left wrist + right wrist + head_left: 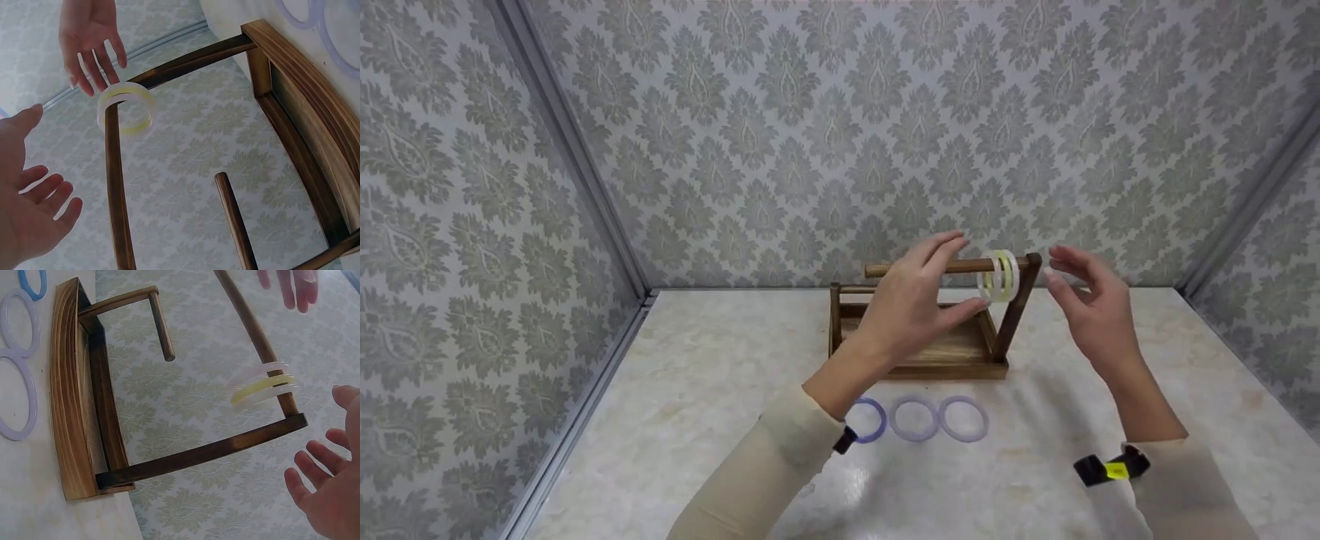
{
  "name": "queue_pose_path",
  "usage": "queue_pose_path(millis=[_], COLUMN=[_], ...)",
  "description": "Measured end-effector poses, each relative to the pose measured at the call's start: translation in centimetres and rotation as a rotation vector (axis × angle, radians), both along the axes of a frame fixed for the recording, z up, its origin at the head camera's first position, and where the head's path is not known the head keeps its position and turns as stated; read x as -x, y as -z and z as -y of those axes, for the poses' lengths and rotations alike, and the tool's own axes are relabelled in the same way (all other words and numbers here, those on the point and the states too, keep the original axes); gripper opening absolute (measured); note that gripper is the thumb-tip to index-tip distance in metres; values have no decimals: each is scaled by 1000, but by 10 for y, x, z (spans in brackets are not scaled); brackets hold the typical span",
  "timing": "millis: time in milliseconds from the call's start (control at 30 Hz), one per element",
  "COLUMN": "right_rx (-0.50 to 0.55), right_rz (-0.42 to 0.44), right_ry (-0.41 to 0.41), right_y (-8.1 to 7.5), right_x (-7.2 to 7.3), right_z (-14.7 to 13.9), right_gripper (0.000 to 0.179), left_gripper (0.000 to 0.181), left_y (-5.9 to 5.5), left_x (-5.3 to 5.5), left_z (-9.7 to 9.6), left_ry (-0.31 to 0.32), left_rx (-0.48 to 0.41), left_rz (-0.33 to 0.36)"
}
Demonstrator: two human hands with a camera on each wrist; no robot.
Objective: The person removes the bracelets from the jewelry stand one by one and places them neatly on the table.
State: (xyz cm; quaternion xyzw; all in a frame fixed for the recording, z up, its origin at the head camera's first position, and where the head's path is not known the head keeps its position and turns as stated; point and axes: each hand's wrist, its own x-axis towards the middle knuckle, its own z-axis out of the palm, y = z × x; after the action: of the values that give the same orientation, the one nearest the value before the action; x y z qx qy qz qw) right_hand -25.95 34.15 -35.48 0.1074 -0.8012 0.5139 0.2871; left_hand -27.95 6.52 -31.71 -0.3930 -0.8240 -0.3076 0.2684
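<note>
A wooden bangle stand (945, 370) has a tray base and an upper bar (971, 265) held by a post at its right. Three bangles hang near the post end of that bar: a yellow bangle (262, 387) between two pale bangles, one being the outer white bangle (264, 401). My left hand (911, 292) is raised in front of the upper bar, fingers spread and holding nothing, thumb tip close to the bangles. To the right of the post, my right hand (1095, 311) hovers with loosely bent fingers and nothing in it.
In front of the stand, a blue bangle (870, 420) and two lilac bangles, a middle one (893, 427) and a right one (985, 429), lie in a row on the marbled table (720, 375). A shorter lower bar (163, 329) belongs to the stand. Patterned walls enclose the table.
</note>
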Motion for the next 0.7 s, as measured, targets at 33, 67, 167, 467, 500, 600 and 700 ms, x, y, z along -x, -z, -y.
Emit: queue_pose_path(millis=[33, 67, 167, 467, 500, 600, 700], right_rx=[-1, -1, -25, 16, 25, 39, 69], right_rz=[19, 39, 99, 192, 197, 204, 197], right_ry=[-2, -5, -10, -97, -114, -168, -197], right_y=[1, 1, 2, 0, 0, 2, 4], right_x=[4, 7, 15, 28, 30, 34, 39], right_z=[1, 1, 1, -4, -3, -2, -1], right_gripper=[50, 51, 56, 57, 56, 54, 50], left_gripper=[77, 77, 78, 71, 71, 71, 70], left_y=[-1, -1, -1, -4, -4, -4, -4], left_x=[2, 5, 12, 41, 43, 46, 47], left_z=[-6, -11, -25, -48, -49, -50, -51], left_ry=[-6, -16, -44, -89, -94, -113, -129], left_rx=[15, 34, 106, 241, 251, 286, 329], left_rz=[7, 10, 2, 5, 26, 79, 84])
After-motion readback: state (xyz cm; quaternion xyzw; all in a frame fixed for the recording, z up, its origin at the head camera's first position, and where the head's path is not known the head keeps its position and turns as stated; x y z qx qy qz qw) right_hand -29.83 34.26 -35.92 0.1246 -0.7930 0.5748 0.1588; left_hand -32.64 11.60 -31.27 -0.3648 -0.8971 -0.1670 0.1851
